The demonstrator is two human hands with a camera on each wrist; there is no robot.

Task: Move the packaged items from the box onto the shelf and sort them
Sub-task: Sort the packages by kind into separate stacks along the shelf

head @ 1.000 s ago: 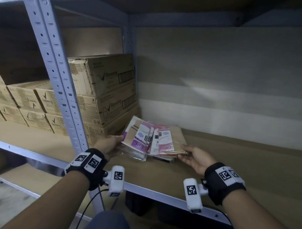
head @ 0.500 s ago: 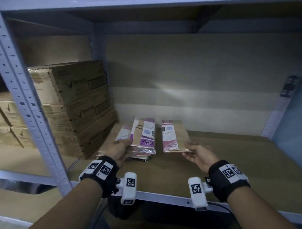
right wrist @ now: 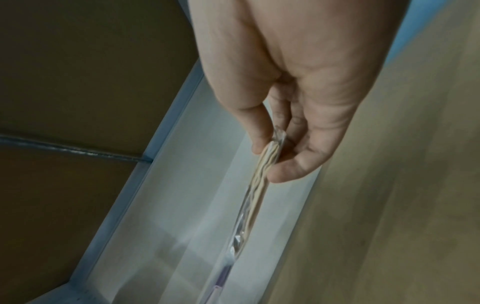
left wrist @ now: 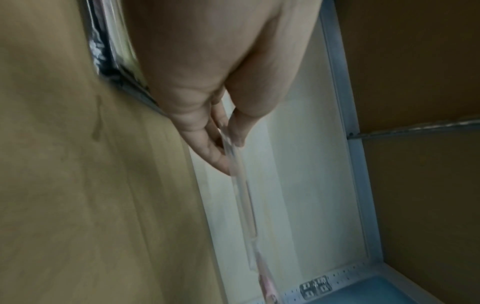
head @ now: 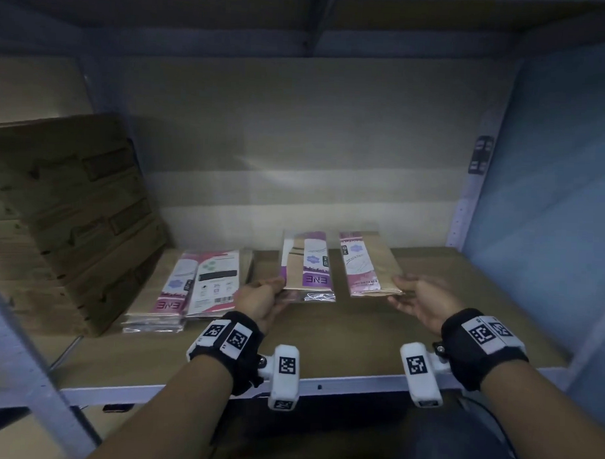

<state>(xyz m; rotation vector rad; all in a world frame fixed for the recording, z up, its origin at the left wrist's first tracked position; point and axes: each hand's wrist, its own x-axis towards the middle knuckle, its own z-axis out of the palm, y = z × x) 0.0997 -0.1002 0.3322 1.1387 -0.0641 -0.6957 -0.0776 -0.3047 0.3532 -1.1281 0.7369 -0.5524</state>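
My left hand (head: 261, 296) pinches the near edge of a flat purple-and-brown packet (head: 308, 264) just above the wooden shelf (head: 341, 344). In the left wrist view the thumb and fingers (left wrist: 221, 156) clamp that packet's clear edge (left wrist: 240, 195). To its right, my right hand (head: 417, 297) holds a pink-and-brown packet (head: 368, 266) by its near right corner. The right wrist view shows this packet (right wrist: 259, 174) edge-on between thumb and fingers (right wrist: 291, 170). A stack of similar packets (head: 192, 290) lies on the shelf to the left.
Stacked brown cartons (head: 64, 221) fill the shelf's left end beside the packet stack. A pale back wall (head: 313, 161) closes the rear, and a grey upright (head: 466, 200) and blue panel (head: 549, 203) bound the right. The shelf's metal front rail (head: 340, 385) runs below my wrists.
Both hands have moved right along the shelf with their packets, now held apart. A stack of packets stays behind at the left by the cartons.
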